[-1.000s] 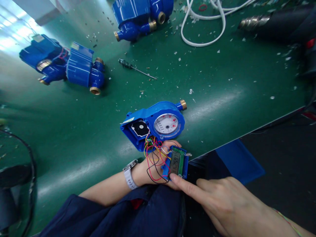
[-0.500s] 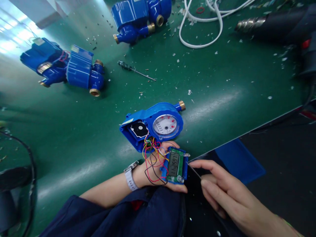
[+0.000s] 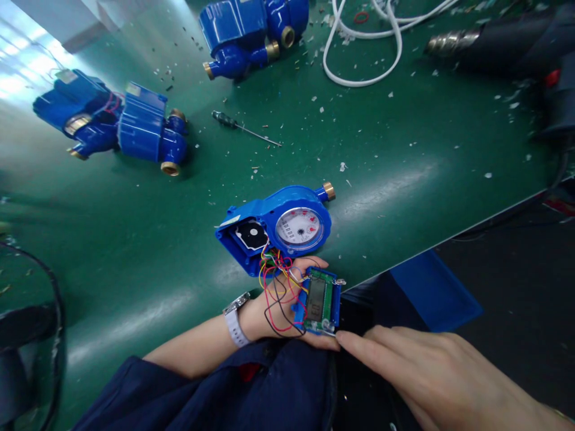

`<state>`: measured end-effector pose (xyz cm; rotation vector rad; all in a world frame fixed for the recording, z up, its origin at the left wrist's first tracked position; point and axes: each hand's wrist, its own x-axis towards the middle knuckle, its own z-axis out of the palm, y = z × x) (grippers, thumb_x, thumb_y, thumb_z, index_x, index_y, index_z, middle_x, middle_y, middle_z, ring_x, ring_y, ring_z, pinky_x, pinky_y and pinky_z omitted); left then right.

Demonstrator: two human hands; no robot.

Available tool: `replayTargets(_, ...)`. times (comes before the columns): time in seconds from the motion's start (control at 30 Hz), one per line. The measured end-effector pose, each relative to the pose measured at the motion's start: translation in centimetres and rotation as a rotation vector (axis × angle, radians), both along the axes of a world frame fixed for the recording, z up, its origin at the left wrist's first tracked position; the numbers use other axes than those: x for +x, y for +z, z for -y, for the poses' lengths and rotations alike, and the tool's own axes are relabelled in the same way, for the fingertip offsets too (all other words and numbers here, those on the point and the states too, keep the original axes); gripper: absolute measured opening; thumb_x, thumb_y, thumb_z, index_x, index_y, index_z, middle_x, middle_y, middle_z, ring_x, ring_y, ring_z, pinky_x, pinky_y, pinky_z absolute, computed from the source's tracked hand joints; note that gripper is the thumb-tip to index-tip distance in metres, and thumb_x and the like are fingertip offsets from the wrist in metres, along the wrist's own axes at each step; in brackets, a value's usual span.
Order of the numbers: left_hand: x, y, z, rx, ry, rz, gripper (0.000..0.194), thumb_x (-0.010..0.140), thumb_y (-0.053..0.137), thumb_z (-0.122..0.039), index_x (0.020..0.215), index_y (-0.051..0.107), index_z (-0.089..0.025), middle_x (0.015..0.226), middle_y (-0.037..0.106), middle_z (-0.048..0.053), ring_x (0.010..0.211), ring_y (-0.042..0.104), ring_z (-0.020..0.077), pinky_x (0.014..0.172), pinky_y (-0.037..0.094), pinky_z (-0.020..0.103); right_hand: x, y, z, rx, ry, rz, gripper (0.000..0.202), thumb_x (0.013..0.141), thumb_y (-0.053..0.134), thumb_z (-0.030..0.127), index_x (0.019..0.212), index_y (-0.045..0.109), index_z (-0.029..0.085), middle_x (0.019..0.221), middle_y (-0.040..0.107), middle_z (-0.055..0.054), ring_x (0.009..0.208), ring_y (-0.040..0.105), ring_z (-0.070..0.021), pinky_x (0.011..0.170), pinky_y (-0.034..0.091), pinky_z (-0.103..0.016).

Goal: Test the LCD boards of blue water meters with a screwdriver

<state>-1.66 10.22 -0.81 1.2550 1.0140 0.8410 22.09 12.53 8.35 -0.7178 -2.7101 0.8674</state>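
Observation:
My left hand [image 3: 260, 314] is closed around a circuit board with an LCD display [image 3: 318, 299], set in a blue plastic frame. Thin red, yellow and black wires [image 3: 281, 293] run from it to an opened blue water meter [image 3: 274, 206], whose round dial [image 3: 300, 229] faces up on the bench. At the board's lower right corner, my right hand [image 3: 426, 371] has its index fingertip by the frame. A thin metal tool [image 3: 330, 333] pokes out from that fingertip against the board's lower edge; the rest of it is hidden by the hand.
More blue water meters with brass ends [image 3: 153, 129] [image 3: 251, 36] sit at the left and the back. A screwdriver [image 3: 245, 129] lies mid-bench. Toward the back right are a white cable [image 3: 359, 82] and a heat gun [image 3: 489, 51]. Small scraps litter the green bench [image 3: 404, 209].
My right hand has moved down along the board's frame and turned knuckles up, taking the thin metal tool to the lower corner. The display's long number has given way to a short reading.

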Motion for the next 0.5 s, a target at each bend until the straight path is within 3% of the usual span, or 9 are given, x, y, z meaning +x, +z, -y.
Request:
replayTargets(0.3,0.04,0.48,-0.36,0.045,-0.008,-0.050,0.104,0.047,0.096,-0.046,0.134,0.043,-0.024,0.127,0.055,0.014,0.114,0.058,0.0336,0.101,0.047,0.050,-0.21,0.08,0.37,0.016,0.012,0.075,0.070,0.062,0.038,-0.004,0.126,0.051,0.020,0.085,0.066,0.000,0.060,0.063,-0.0139,0.050,0.047,-0.021)
replayTargets(0.5,0.10,-0.20,-0.70,0.005,0.023,0.030,0.072,0.068,0.082,-0.056,0.124,0.053,-0.021,0.125,0.057,0.013,0.113,0.059,0.0317,0.100,0.048,0.048,-0.70,0.10,0.30,0.150,0.007,0.060,0.064,0.060,0.037,-0.002,0.119,0.054,0.016,0.084,0.069,-0.003,0.057,0.065,-0.0179,0.042,0.044,-0.027)
